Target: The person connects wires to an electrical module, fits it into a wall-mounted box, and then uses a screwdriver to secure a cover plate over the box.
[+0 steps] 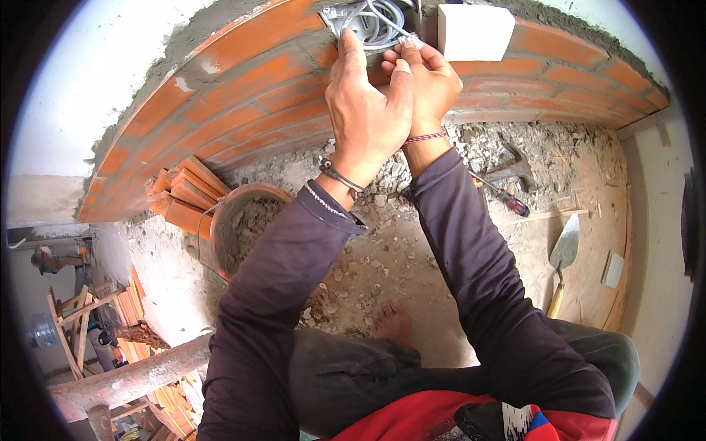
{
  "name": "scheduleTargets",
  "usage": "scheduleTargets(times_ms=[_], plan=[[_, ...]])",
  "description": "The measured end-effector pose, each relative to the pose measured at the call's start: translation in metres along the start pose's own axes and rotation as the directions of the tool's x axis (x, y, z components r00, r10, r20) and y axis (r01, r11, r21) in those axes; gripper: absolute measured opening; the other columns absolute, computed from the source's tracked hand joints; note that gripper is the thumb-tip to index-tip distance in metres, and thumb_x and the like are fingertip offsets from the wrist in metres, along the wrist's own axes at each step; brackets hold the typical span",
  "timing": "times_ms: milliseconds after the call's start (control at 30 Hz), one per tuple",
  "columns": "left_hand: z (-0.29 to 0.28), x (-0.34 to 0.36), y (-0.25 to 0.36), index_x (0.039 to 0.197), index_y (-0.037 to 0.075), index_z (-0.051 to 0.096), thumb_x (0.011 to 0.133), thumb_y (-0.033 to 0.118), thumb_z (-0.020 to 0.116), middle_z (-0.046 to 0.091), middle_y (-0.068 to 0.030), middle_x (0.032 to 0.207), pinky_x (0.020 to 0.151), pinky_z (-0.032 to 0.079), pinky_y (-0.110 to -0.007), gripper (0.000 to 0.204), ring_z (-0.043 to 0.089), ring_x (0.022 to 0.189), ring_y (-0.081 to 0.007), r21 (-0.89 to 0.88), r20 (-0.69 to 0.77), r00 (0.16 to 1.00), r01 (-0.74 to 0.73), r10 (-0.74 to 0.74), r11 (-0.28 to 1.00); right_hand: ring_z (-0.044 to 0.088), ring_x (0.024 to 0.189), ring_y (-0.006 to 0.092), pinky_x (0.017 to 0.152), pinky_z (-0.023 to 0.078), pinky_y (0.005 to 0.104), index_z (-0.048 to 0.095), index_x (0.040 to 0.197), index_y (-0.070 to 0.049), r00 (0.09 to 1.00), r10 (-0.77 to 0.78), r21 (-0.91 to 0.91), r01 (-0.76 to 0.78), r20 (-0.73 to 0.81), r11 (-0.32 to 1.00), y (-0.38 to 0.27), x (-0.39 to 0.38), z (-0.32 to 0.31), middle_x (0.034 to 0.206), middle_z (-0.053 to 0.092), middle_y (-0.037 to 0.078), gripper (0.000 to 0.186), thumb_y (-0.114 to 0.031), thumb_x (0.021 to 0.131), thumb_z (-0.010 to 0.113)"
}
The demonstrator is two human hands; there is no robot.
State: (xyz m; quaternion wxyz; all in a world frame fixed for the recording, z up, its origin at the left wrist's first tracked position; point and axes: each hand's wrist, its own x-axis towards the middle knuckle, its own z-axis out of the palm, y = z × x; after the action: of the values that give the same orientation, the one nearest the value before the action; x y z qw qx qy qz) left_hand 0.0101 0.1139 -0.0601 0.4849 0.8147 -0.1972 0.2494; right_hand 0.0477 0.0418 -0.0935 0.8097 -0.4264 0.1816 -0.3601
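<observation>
A recessed opening in the orange brick wall holds coiled gray cable (376, 20) with clear plugs. My left hand (365, 114) reaches up to its lower left, fingers together near the coil; what they hold is hidden. Just right and partly behind it, my right hand (432, 92) pinches a clear plug (412, 41) at a cable's end. A white rectangular box or cover (474, 29) sits in the wall immediately right of the opening.
Below the wall lie a mortar bucket (250, 224), stacked bricks (193, 195), rubble, a hammer (515, 167), a screwdriver (512, 204) and a trowel (565, 242). A metal pipe frame (140, 373) and timber stand lower left. My bare foot is on the floor.
</observation>
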Motion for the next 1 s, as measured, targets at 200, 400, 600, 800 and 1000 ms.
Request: scheduleTargets(times_ms=[200, 400, 600, 800, 1000], plan=[[0.0, 0.003, -0.008, 0.139, -0.023, 0.035, 0.094, 0.03, 0.065, 0.056, -0.0398, 0.128, 0.103, 0.046, -0.042, 0.076, 0.058, 0.123, -0.0449, 0.128, 0.001, 0.988, -0.152, 0.153, 0.98, 0.072, 0.066, 0.0166, 0.06, 0.056, 0.0277, 0.071, 0.104, 0.011, 0.998, -0.035, 0.001, 0.035, 0.049, 0.999, -0.011, -0.006, 0.0, 0.075, 0.074, 0.013, 0.022, -0.006, 0.091, 0.066], [-0.003, 0.005, -0.008, 0.138, -0.026, 0.032, 0.095, 0.036, 0.063, 0.049, -0.0438, 0.132, 0.109, 0.04, -0.044, 0.081, 0.05, 0.127, -0.0496, 0.003, 0.071, 0.992, -0.1, 0.099, 0.995, 0.073, 0.08, 0.0168, 0.067, 0.06, 0.0263, 0.063, 0.123, 0.011, 0.949, -0.24, -0.235, 0.286, 0.205, 0.929, 0.002, 0.002, -0.012, 0.093, 0.075, 0.015, 0.032, -0.005, 0.097, 0.065], [-0.006, 0.006, -0.014, 0.141, -0.023, 0.034, 0.095, 0.037, 0.066, 0.068, -0.0287, 0.112, 0.091, 0.052, -0.034, 0.082, 0.067, 0.107, -0.0275, -0.006, 0.069, 0.991, -0.11, 0.111, 0.994, 0.073, 0.088, 0.0241, 0.08, 0.056, 0.0346, 0.069, 0.113, 0.01, 0.952, -0.26, -0.357, 0.302, 0.161, 0.884, -0.006, -0.008, -0.009, 0.096, 0.075, 0.019, 0.032, -0.011, 0.088, 0.071], [-0.009, 0.009, -0.016, 0.141, -0.023, 0.033, 0.094, 0.038, 0.067, 0.066, -0.0316, 0.115, 0.096, 0.051, -0.039, 0.084, 0.067, 0.111, -0.0317, -0.012, 0.095, 0.991, -0.089, 0.089, 0.996, 0.073, 0.084, 0.023, 0.077, 0.057, 0.034, 0.071, 0.106, 0.007, 0.951, -0.298, -0.341, 0.306, 0.076, 0.889, -0.008, -0.018, -0.005, 0.09, 0.075, 0.016, 0.026, -0.008, 0.085, 0.074], [-0.015, 0.011, -0.013, 0.141, -0.023, 0.03, 0.093, 0.036, 0.067, 0.062, -0.0355, 0.124, 0.103, 0.048, -0.044, 0.085, 0.064, 0.117, -0.0363, -0.059, 0.153, 0.987, -0.044, 0.052, 0.997, 0.073, 0.084, 0.022, 0.077, 0.057, 0.0337, 0.072, 0.106, 0.006, 0.953, -0.287, -0.371, 0.303, 0.1, 0.878, -0.013, -0.009, -0.005, 0.092, 0.074, 0.016, 0.026, -0.005, 0.083, 0.075]])
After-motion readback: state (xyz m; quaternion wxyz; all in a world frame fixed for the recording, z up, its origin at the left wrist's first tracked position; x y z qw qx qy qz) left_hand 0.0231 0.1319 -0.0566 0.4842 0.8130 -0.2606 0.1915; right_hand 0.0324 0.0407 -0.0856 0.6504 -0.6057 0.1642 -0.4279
